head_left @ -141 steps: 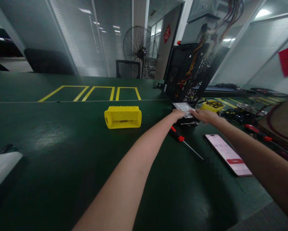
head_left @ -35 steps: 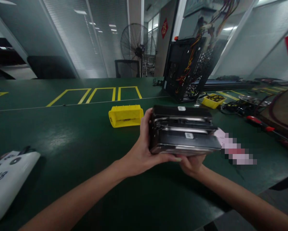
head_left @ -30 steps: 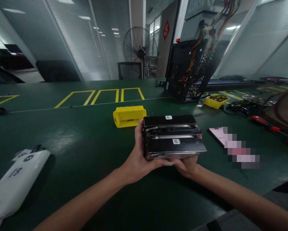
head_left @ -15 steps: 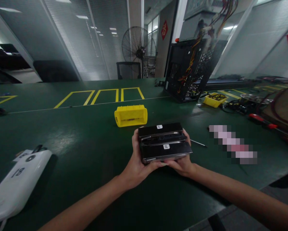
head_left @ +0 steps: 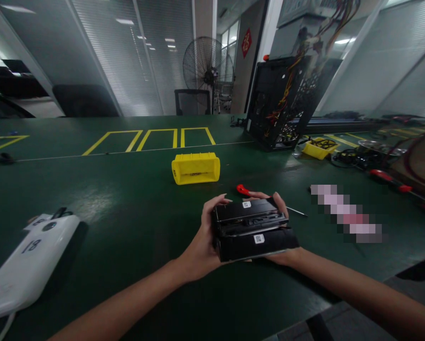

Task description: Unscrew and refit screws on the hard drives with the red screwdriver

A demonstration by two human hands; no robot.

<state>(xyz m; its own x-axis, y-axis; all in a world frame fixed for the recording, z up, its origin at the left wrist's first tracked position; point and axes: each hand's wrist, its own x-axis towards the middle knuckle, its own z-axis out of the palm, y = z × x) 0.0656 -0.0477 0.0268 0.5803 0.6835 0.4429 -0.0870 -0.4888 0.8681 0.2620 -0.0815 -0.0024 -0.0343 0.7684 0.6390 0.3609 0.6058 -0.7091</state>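
Note:
A black box-like device [head_left: 257,244] with two small white code labels and a recessed slot between its black panels is held up over the green table. My left hand [head_left: 207,237] grips its left side, fingers curled over the upper left corner. On the other side my right hand [head_left: 281,206] grips it, with fingertips over the top right edge and the palm partly hidden beneath. Behind the device lies a screwdriver with a red handle [head_left: 242,190], its middle covered by hand and device. A yellow bin [head_left: 197,169] rests beyond, its opening facing me.
An open black computer case [head_left: 274,104] with cables stands at the back right, near a small yellow bin [head_left: 319,149]. At left lies a white device marked 18 [head_left: 31,265]. A blurred-out strip [head_left: 343,210], cables and red-handled tools are at right on the green table [head_left: 127,213].
Both hands have moved the black device slightly right and toward me, and it is tilted more. The screwdriver's red handle now shows behind it. The view has shifted a little.

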